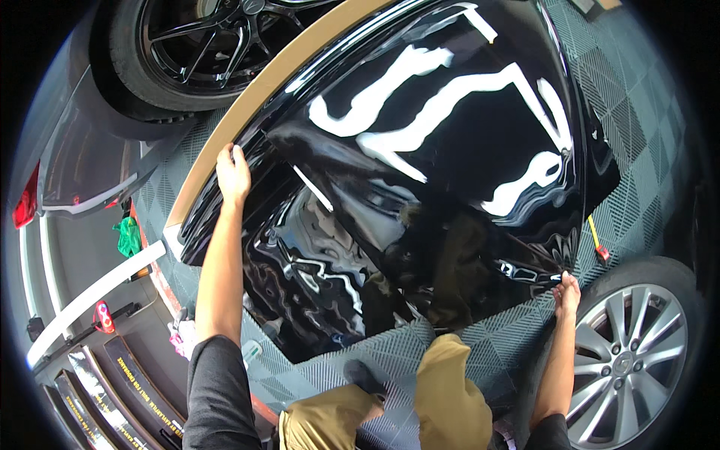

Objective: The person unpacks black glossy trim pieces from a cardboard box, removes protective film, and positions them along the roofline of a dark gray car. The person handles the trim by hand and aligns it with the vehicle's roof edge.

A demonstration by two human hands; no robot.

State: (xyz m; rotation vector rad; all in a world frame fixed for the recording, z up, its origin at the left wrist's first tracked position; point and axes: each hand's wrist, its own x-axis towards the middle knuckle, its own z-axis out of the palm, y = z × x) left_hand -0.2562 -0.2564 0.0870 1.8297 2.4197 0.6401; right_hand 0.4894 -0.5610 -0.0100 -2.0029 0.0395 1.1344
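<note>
Left hand (233, 174) clamped on the far left edge of a glossy black film sheet (420, 187), right hand (567, 291) pinching its near right corner. Sheet stretched smooth and mirror-like above ribbed grey floor tiles (637, 127), between 2 car wheels.

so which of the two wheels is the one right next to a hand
The silver multi-spoke wheel at lower right: the right hand, gripping the glossy black sheet, is just beside its tyre. The black-rimmed wheel at top left has no hand near it.

Silver wheel (628, 352) crowds the right hand (567, 294); floor (637, 112) beyond open.
</note>
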